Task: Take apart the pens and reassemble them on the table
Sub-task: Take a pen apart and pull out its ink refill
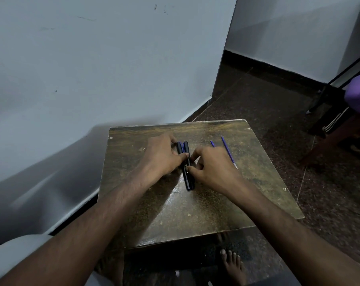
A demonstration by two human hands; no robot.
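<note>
A bunch of dark pens (187, 178) with blue showing between them lies lengthwise at the middle of the small worn wooden table (195, 213). My left hand (161, 156) holds the bunch from the left, thumb across the barrels. My right hand (211, 165) pinches one of the same pens from the right with thumb and forefinger. Two thin blue refills lie to the right: a long refill (226, 148) runs past my right hand, and only the tip of a short refill (212, 143) shows above my knuckles.
The table stands against a pale wall (92, 69) on the left. Dark speckled floor (267, 100) lies beyond and to the right. A wooden stand with cloth and a purple object (358, 93) sits at far right. My bare foot (233, 265) is under the table's front edge.
</note>
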